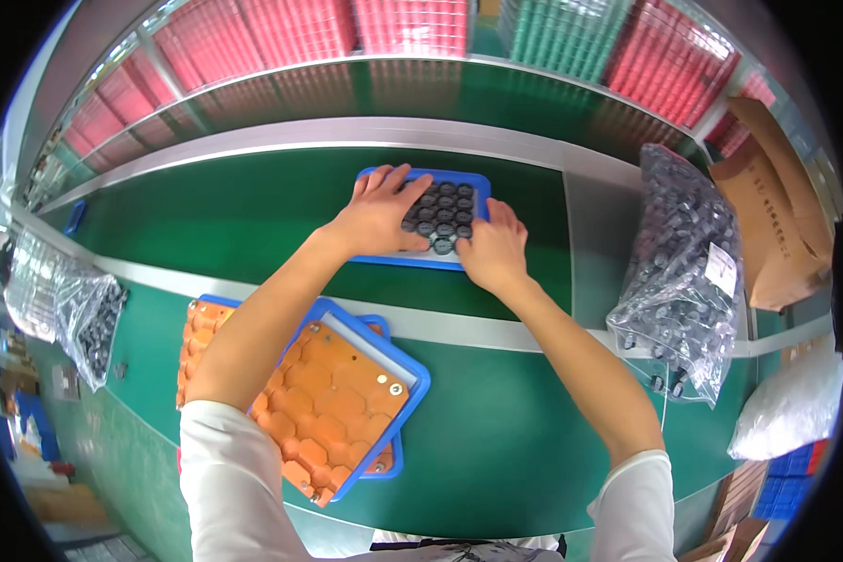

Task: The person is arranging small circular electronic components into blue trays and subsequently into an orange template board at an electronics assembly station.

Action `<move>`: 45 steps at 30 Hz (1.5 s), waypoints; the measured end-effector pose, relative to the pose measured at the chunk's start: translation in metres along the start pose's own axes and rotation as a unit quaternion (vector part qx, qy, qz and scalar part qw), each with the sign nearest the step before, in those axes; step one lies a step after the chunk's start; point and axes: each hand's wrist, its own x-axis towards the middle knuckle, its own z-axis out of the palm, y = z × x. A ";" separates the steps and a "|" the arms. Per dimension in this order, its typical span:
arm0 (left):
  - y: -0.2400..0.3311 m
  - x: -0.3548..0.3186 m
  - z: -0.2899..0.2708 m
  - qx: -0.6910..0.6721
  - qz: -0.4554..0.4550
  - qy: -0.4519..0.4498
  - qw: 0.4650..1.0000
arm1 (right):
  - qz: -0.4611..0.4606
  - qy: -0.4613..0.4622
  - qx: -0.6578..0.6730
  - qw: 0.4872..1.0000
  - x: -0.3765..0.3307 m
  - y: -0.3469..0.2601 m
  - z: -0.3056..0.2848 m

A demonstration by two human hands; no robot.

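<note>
A blue tray lies on the green belt in front of me, with rows of round black caps in its grey insert. Across the tray's left part rests my left hand, its fingers spread over the far left corner and the caps. My right hand is closed on the tray's right edge, the thumb by the nearest caps and the other fingers along the outer side. Part of the caps and the tray's left side are hidden under my left hand.
Orange plates with hexagonal shapes lie on stacked blue trays at the near left. A clear bag of black parts stands at the right, beside an open cardboard box. Another bag sits far left. Red and green stacks line the back shelf.
</note>
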 end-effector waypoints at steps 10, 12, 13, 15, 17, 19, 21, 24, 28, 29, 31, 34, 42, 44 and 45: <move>0.081 -0.311 -0.041 -0.169 -0.348 0.338 0.858 | -0.316 -0.086 0.109 0.939 -0.100 -0.128 -0.068; 0.118 -0.355 -0.001 -0.216 -0.366 0.338 0.840 | -0.309 -0.077 0.090 0.944 -0.109 -0.143 -0.042; 0.131 -0.356 0.012 -0.176 -0.358 0.329 0.856 | -0.293 -0.071 0.109 0.947 -0.107 -0.144 -0.036; 0.154 -0.344 0.026 -0.175 -0.356 0.348 0.850 | -0.256 -0.083 0.129 0.954 -0.107 -0.142 -0.044; 0.143 -0.334 0.049 -0.220 -0.342 0.407 0.818 | -0.181 -0.192 0.140 0.954 -0.104 -0.141 -0.058; 0.144 -0.334 0.056 -0.250 -0.316 0.464 0.789 | -0.193 -0.190 0.261 0.927 -0.108 -0.142 -0.078; 0.149 -0.331 0.050 -0.292 -0.289 0.529 0.743 | -0.158 -0.248 0.457 0.839 -0.107 -0.139 -0.105; 0.158 -0.332 0.032 -0.297 -0.274 0.576 0.711 | -0.003 -0.313 0.558 0.768 -0.126 -0.126 -0.162; 0.190 -0.325 0.021 -0.291 -0.221 0.578 0.730 | 0.044 -0.171 0.665 0.726 -0.152 -0.051 -0.172; 0.208 -0.318 0.015 -0.331 -0.191 0.577 0.722 | 0.055 -0.159 0.659 0.733 -0.162 -0.028 -0.175; 0.232 -0.316 0.028 -0.386 -0.141 0.498 0.764 | 0.158 -0.160 0.683 0.695 -0.191 0.019 -0.180; 0.260 -0.284 0.054 -0.374 -0.106 0.262 0.883 | 0.262 -0.119 0.601 0.745 -0.262 0.100 -0.157; 0.296 -0.203 0.094 -0.254 0.097 -0.002 0.962 | 0.128 -0.326 0.290 0.891 -0.248 0.179 -0.188; 0.329 -0.212 0.091 -0.228 0.082 -0.018 0.970 | 0.061 -0.347 0.218 0.910 -0.221 0.156 -0.178; 0.340 -0.215 0.087 -0.208 0.077 -0.053 0.974 | 0.013 -0.320 0.127 0.939 -0.210 0.139 -0.174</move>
